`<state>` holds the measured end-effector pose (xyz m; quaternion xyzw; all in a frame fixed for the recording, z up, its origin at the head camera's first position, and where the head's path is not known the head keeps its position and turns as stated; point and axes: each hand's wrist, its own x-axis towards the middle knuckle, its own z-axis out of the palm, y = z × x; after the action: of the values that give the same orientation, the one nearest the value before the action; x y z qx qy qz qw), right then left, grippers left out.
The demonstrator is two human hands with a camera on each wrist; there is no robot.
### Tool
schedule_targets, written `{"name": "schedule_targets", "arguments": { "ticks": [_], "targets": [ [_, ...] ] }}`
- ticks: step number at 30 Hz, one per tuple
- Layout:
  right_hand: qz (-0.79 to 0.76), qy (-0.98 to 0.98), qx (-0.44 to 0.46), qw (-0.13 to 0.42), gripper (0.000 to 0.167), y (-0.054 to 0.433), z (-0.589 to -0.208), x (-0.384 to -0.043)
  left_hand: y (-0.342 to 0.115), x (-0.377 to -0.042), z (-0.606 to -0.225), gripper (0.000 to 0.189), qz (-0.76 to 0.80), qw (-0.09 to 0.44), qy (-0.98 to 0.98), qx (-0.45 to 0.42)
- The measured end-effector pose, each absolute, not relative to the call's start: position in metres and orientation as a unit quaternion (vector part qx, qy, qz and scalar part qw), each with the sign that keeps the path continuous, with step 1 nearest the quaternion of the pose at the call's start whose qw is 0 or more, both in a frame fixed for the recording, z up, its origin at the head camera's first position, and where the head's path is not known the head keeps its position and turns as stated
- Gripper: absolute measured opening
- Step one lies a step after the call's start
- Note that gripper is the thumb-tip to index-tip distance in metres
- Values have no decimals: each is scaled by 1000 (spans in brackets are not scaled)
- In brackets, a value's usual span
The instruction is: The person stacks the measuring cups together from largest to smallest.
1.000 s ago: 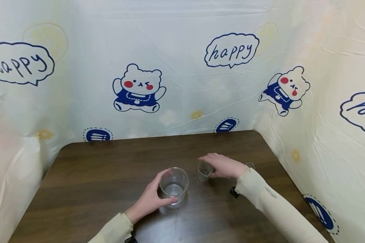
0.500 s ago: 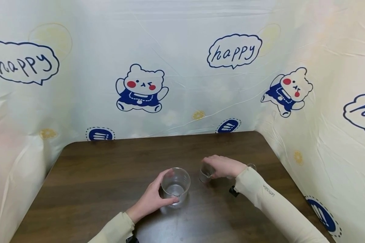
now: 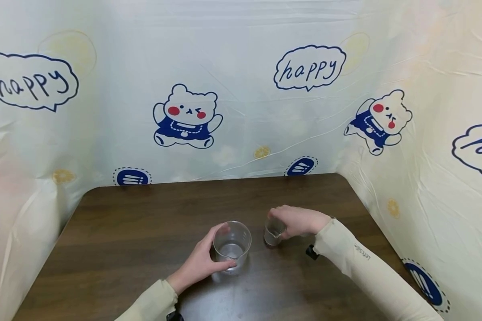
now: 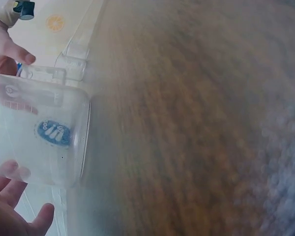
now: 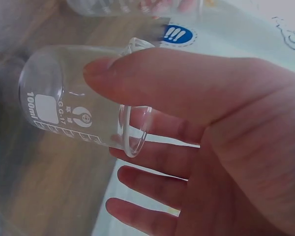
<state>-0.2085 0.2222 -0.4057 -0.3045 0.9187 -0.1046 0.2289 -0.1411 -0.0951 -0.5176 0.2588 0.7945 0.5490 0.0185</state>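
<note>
Right grip point(image 3: 299, 221) is clamped on the small beaker point(image 5: 73, 101), the thumb against its near wall by the rim and the fingers on the far side. It comes to the beaker from two o'clock in the head view. Left grip point(image 3: 201, 261) is curled round the large beaker point(image 3: 232, 247), coming in from its eight o'clock side with thumb and fingers on opposite walls.

From the large beaker, the small one lies between two and three o'clock, near but not touching. The large one stands on the bench point(image 3: 144, 240); the small one looks raised off it in the left wrist view, though that is hard to settle.

As for progress, taking hold seems done on both sides. The two beakers have not met, nothing sits inside the large one, and no liquid is plain in either, so most of the work seems left.

At two o'clock of the small beaker in the left wrist view shows a third glass point(image 4: 74, 67), untouched, its shape hard to read. Beyond the bench, a printed curtain point(image 3: 241, 53) spans twelve o'clock and folds round towards three.
</note>
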Motion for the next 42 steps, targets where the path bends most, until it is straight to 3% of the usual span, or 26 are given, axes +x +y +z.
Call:
{"name": "schedule_targets", "arguments": {
  "ticks": [13,27,42],
  "targets": [
    [-56,915,-345,200,52,206,-357,-194,-96,-140,-515,92,542,28,802,251],
    [-33,900,-415,125,49,185,-304,-184,-96,-141,-515,91,539,23,804,251],
    [-15,870,-485,84,47,152,-291,-179,-96,-140,-511,94,530,44,814,234]
  ]
}}
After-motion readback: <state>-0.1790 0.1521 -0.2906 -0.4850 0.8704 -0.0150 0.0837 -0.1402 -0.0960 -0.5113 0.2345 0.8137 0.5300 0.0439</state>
